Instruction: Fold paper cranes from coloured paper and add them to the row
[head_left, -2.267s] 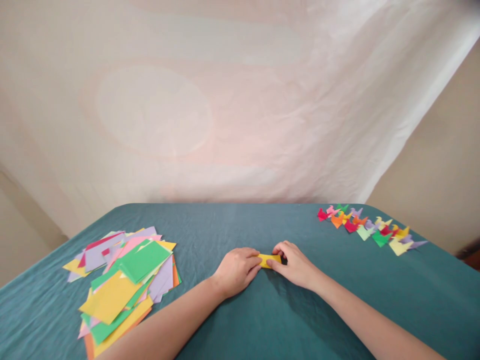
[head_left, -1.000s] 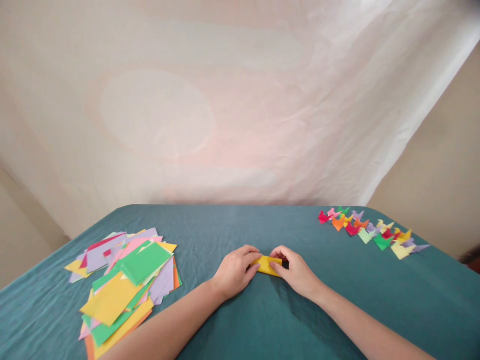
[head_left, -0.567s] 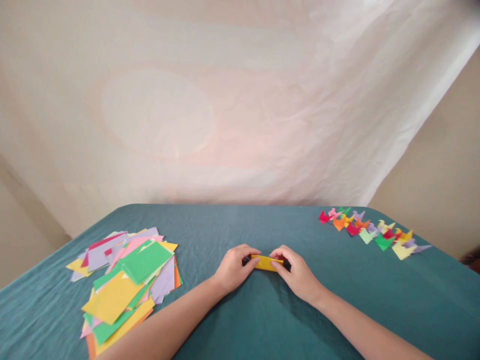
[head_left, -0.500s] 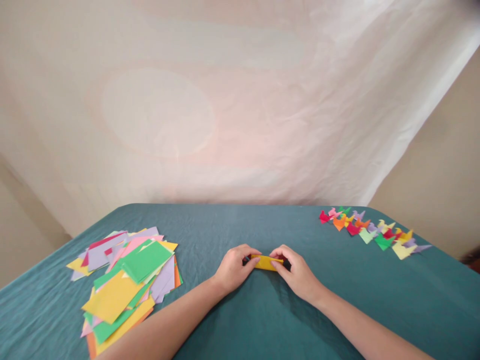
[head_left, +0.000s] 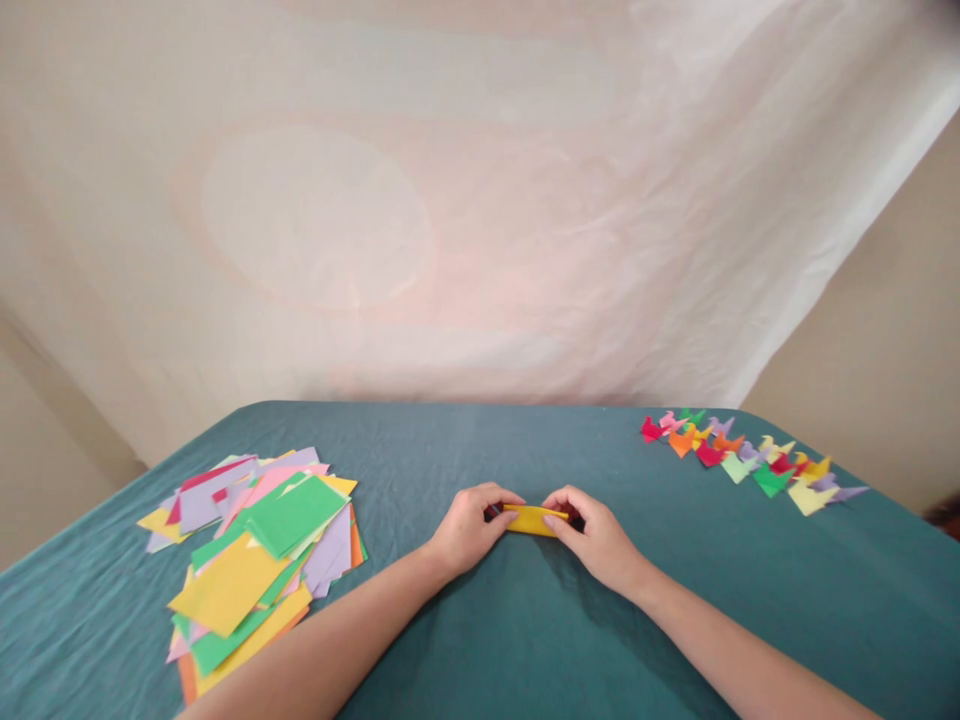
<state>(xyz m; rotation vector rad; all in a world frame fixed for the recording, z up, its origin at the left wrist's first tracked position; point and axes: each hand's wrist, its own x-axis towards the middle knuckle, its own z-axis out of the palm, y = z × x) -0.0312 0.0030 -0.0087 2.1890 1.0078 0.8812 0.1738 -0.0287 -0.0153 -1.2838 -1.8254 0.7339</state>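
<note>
A narrow piece of folded yellow paper (head_left: 531, 520) is held level between my two hands, just above the cloth in front of me. My left hand (head_left: 474, 525) pinches its left end, thumb on the near face and fingers behind. At the right end, my right hand (head_left: 592, 532) pinches it in the same way, its thumb lying on the near face. The fingertips behind the paper are partly hidden.
A teal cloth (head_left: 420, 650) covers the table. On the left lies a loose pile of coloured paper sheets (head_left: 296, 515). Several small folded paper cranes (head_left: 772, 480) stand in rows at the far right. A pale sheet (head_left: 480, 200) hangs behind the table.
Both hands keep their pinch on the yellow paper, and the right thumb has shifted slightly along it. The whole view has moved a little.
</note>
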